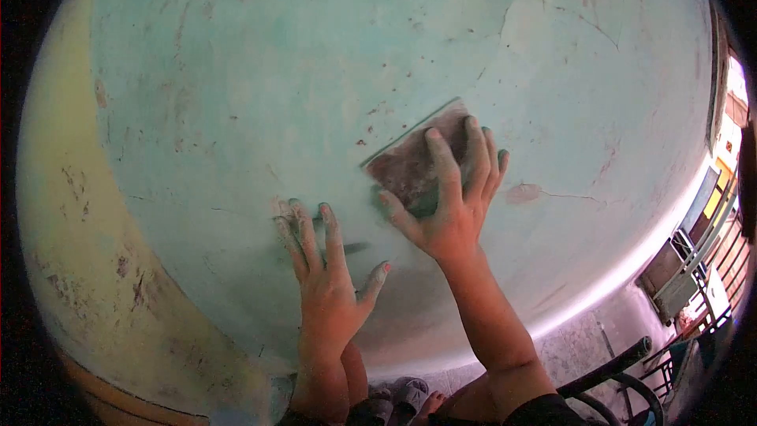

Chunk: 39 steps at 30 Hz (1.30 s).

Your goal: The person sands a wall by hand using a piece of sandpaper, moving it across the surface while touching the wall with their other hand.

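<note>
Against a pale green wall (260, 110) with cracks and chipped spots, my right hand (457, 201) presses a dusty, reddish-brown sheet (410, 162) flat, its fingers spread over the sheet's right part and the thumb at its lower edge. The sheet looks like sandpaper. Lower and to the left, my left hand (331, 280) has its fingers spread, the fingertips at the wall, and holds nothing. Pale dust coats the fingers of both hands.
A yellow wall section (79, 237) curves down the left side. Black metal tubing (607, 367) stands at the lower right, near railings (729, 260) and an opening. Feet in sandals (410, 394) show on the grey floor (568, 347).
</note>
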### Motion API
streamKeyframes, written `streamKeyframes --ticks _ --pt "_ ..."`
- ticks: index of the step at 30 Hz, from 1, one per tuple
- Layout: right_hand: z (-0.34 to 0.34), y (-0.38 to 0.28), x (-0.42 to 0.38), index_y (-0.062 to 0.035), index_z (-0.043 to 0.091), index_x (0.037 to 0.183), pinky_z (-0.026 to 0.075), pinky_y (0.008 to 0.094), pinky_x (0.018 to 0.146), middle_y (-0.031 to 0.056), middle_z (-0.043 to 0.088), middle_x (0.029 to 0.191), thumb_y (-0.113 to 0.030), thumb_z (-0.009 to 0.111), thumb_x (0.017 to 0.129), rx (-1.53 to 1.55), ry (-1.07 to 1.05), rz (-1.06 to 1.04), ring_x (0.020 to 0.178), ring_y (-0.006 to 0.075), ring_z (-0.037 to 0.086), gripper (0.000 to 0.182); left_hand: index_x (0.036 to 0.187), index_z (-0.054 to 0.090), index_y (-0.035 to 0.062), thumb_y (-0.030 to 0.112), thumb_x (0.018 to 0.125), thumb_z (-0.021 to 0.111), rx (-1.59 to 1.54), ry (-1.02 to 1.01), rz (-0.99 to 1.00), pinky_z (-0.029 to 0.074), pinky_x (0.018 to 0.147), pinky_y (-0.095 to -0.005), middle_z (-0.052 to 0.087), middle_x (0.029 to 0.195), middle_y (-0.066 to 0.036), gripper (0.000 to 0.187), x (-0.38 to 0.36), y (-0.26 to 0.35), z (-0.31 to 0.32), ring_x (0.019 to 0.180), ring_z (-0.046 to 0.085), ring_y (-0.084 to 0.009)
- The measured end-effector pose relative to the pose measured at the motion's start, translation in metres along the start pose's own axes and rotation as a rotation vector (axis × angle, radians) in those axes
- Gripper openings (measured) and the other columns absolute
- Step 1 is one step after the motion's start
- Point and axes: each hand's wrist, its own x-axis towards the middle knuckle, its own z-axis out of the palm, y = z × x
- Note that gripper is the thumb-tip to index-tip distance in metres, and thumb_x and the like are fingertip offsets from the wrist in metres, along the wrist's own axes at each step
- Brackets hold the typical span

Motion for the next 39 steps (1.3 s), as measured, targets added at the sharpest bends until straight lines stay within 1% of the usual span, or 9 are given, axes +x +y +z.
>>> streamKeyframes --ticks 3,8,9,10,12,16,17,20,39 --pt "-0.009 0.013 0.011 -0.0172 0.050 0.140 0.012 0.0641 0.113 0.0215 0.039 0.148 -0.050 0.083 0.065 -0.073 0.037 0.030 0.137 0.0385 0.034 0.088 0.155 0.017 0.0047 0.047 0.082 0.071 0.005 -0.012 0.043 0.018 0.111 -0.0674 0.007 0.156 -0.033 0.100 0.000 -0.004 -0.004 0.141 0.006 -0.0589" --pt "-0.003 0.040 0.014 -0.0084 0.042 0.143 0.020 0.0601 0.111 0.0213 0.040 0.146 -0.041 0.087 0.063 -0.018 0.281 0.143 0.135 0.0388 0.036 0.097 0.154 0.020 0.0037 0.047 0.083 0.070 -0.015 -0.009 0.065 0.017 0.110 -0.0682 0.008 0.155 -0.035 0.096 0.001 -0.005 -0.009 0.140 0.005 -0.0609" --pt "0.008 0.035 0.006 -0.0065 0.041 0.143 0.021 0.0609 0.111 0.0221 0.040 0.145 -0.041 0.086 0.065 0.096 0.230 0.042 0.134 0.0392 0.036 0.097 0.154 0.021 0.0036 0.047 0.084 0.070 -0.021 -0.012 0.075 0.017 0.110 -0.0682 0.009 0.155 -0.035 0.095 0.001 -0.004 -0.008 0.140 0.005 -0.0614" --pt "0.002 0.014 0.001 -0.0095 0.041 0.144 0.020 0.0615 0.111 0.0211 0.040 0.145 -0.045 0.086 0.064 -0.004 0.092 -0.034 0.134 0.0391 0.035 0.099 0.154 0.021 0.0036 0.047 0.084 0.070 -0.038 -0.022 0.084 0.017 0.110 -0.0682 0.009 0.155 -0.035 0.095 0.001 -0.002 -0.006 0.140 0.005 -0.0614" --pt "0.002 -0.009 -0.009 -0.0067 0.043 0.141 0.028 0.0540 0.111 0.0212 0.041 0.143 -0.040 0.086 0.061 -0.047 -0.038 -0.188 0.133 0.0410 0.036 0.097 0.153 0.022 0.0033 0.047 0.084 0.069 -0.038 -0.006 0.061 0.016 0.110 -0.0688 0.008 0.155 -0.035 0.094 0.002 -0.002 -0.004 0.140 0.004 -0.0618" --pt "-0.007 0.021 0.010 -0.0077 0.041 0.144 0.031 0.0525 0.109 0.0206 0.041 0.144 -0.038 0.087 0.061 -0.083 0.098 0.005 0.133 0.0387 0.037 0.099 0.154 0.022 0.0041 0.049 0.084 0.068 -0.039 -0.019 0.056 0.017 0.109 -0.0701 0.007 0.155 -0.035 0.094 0.002 -0.005 -0.007 0.140 0.003 -0.0618" --pt "-0.010 0.036 0.016 -0.0066 0.039 0.145 0.033 0.0508 0.108 0.0204 0.040 0.144 -0.031 0.087 0.063 -0.110 0.177 0.053 0.133 0.0376 0.037 0.098 0.154 0.022 0.0053 0.049 0.084 0.068 -0.032 -0.043 0.054 0.017 0.108 -0.0707 0.006 0.156 -0.034 0.095 0.002 -0.005 -0.009 0.140 0.002 -0.0615" --pt "-0.021 0.065 0.025 -0.0064 0.040 0.145 0.028 0.0500 0.111 0.0220 0.039 0.145 -0.041 0.087 0.066 -0.106 0.292 0.195 0.135 0.0379 0.034 0.098 0.155 0.021 0.0077 0.051 0.084 0.068 -0.041 -0.065 0.055 0.018 0.108 -0.0716 0.005 0.156 -0.033 0.095 0.001 -0.006 -0.009 0.140 0.000 -0.0612" --pt "-0.024 0.076 0.020 -0.0096 0.042 0.144 0.025 0.0540 0.111 0.0245 0.039 0.145 -0.044 0.084 0.068 -0.140 0.288 0.136 0.134 0.0409 0.035 0.093 0.156 0.016 0.0090 0.049 0.082 0.071 0.050 -0.043 0.033 0.018 0.110 -0.0682 0.006 0.157 -0.031 0.100 0.000 0.000 -0.001 0.142 0.003 -0.0586"
